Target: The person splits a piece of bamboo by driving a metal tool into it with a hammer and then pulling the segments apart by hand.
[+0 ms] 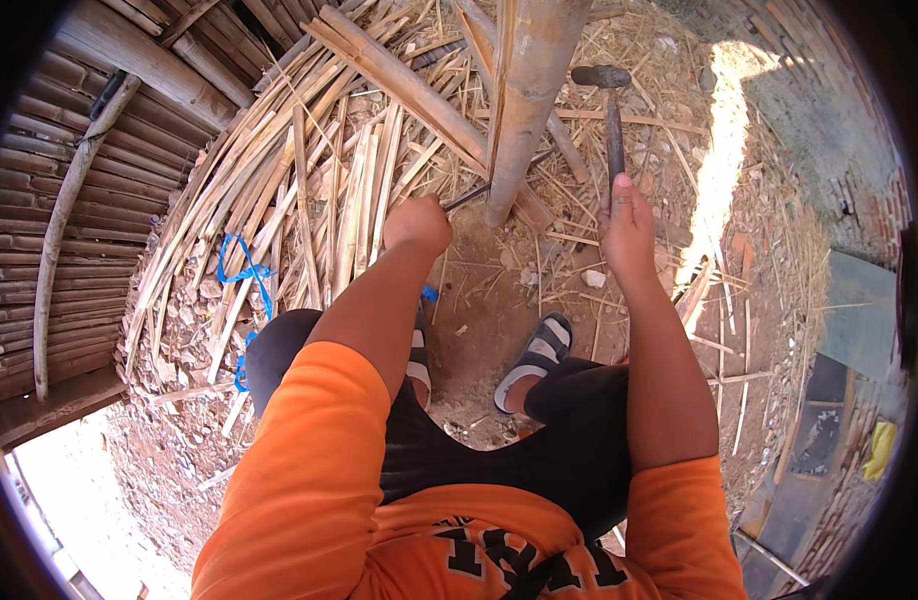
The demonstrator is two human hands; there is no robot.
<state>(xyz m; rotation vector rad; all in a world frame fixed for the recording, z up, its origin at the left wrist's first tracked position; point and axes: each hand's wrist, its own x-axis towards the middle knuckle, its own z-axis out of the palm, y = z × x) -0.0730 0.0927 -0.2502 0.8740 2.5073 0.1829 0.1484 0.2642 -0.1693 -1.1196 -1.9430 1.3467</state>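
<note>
My right hand [631,225] is closed round the dark handle of a hammer [614,110], its head raised beside a thick bamboo pole [535,95]. On the left, my left hand [417,223] is closed on a thin, dark, blade-like tool [467,196]. That tool reaches the lower part of the pole, and a dark tip shows past its far side. Whether it sits in the pole or passes behind it, I cannot tell. The pole stands steeply, with a long split line down its face and its lower end near the ground. The hammer head is apart from both pole and blade.
Split bamboo strips [269,190] lie heaped at the left, with a blue strap [247,270] among them. Another bamboo length [399,90] slants behind the pole. A slatted bamboo wall [89,215] stands left, a brick wall [839,130] right. My sandalled feet [537,355] are close below.
</note>
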